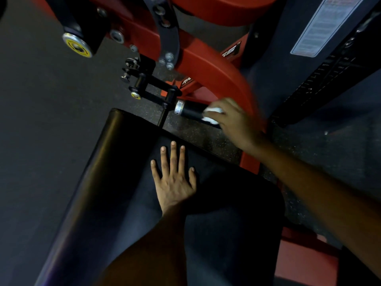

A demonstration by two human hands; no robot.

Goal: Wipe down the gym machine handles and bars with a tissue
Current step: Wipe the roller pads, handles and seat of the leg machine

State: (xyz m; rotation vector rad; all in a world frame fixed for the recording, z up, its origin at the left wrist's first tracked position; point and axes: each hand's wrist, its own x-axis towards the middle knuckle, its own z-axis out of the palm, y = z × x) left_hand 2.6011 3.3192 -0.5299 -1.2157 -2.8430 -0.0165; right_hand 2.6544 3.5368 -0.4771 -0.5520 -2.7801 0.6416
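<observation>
Dark speckled rubber floor (206,139) is seen beneath a red machine frame (208,69), which curves down from the upper middle toward the right. A black padded seat (115,166) fills the lower middle, its rounded edge catching light on the left.

A black handle (190,110) with a silver end cap is seen just beyond the seat's far edge, lying roughly level and pointing left. A white tissue (212,115) is wrapped against the handle, a little way in from the cap. The tissue is held by the right hand (233,122), whose fingers are curled over it and round the handle; the hand is slightly blurred. The right forearm runs off toward the lower right.

The left hand (175,178) is laid flat on the seat, palm down, fingers straight and spread, with nothing held.

A black linkage (150,85) with small yellow-capped pins is seen left of the handle, and a larger yellow-and-silver cap (78,44) is seen at the upper left. A white label (321,25), too blurred to read, is fixed to the dark panel at the upper right.
</observation>
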